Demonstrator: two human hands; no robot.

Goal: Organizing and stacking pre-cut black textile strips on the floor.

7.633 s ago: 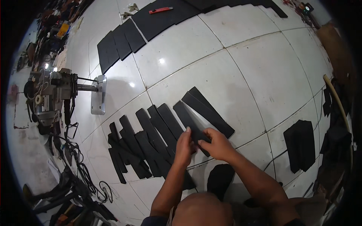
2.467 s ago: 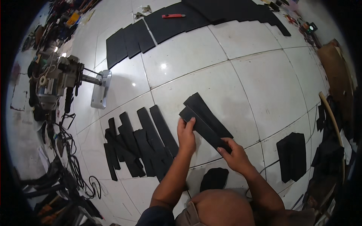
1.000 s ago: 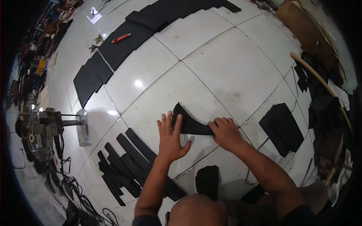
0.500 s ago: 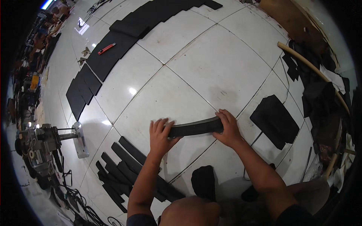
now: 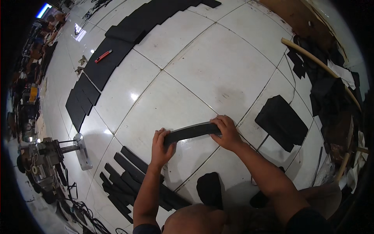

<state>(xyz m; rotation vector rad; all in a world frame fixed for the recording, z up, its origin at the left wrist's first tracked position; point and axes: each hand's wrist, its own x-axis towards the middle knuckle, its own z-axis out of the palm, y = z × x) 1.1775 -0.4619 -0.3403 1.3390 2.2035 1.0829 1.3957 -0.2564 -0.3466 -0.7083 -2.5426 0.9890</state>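
Between my two hands is a long, narrow bundle of black strips [image 5: 191, 132], bowed slightly upward in the middle, with a thin grey edge along its far side. My left hand [image 5: 160, 150] has its fingers wrapped round the left end, the thumb on the near side. At the other end my right hand [image 5: 226, 132] grips with fingers over the far edge and thumb below. The bundle is above the white tiled floor [image 5: 183, 101]. To the left of my left forearm lie several loose black strips [image 5: 130, 177].
Overlapping black panels [image 5: 113, 54] curve across the far left, a red cutter knife [image 5: 103, 56] on them. A machine [image 5: 46, 156] stands at left. Folded black material [image 5: 282, 123] lies at right, beyond it a curved wooden pole [image 5: 311, 58] and dark scraps.
Both hands have shifted a little left with the bundle, which now bows more and shows its broad black face. The whole view has also moved slightly.
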